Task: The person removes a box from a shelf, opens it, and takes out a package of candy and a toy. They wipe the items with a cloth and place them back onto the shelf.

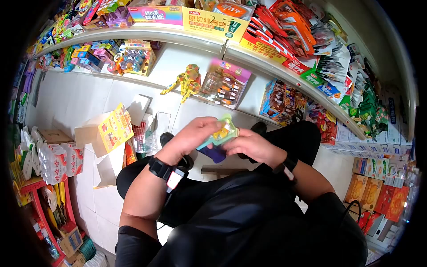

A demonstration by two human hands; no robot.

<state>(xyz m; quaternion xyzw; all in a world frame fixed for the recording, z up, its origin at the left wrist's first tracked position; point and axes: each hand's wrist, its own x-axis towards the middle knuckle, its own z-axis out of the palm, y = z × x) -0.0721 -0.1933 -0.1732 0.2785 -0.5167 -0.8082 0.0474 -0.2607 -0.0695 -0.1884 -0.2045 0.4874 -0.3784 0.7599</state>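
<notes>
Both hands meet in front of my knees around a small green-edged pack [227, 126] with yellow pieces showing in it. My left hand [199, 133] grips the pack's left side, thumb on top. On the other side, the fingers of my right hand [249, 144] close on its lower right edge. A dark purple piece [212, 154] shows just under the pack; I cannot tell whether it is part of it. Ahead on the low shelf lie a yellow patterned bundle [188, 82] and a pink-backed box of small packs [226, 84].
Left of my legs, an opened cardboard box [91, 138] with a yellow printed flap stands on the tiled floor [91, 202]. The upper shelf edge [200, 39] curves across ahead, loaded with snack packets. Red shelving [71, 202] stands at left; stacked food boxes [372, 192] are at right.
</notes>
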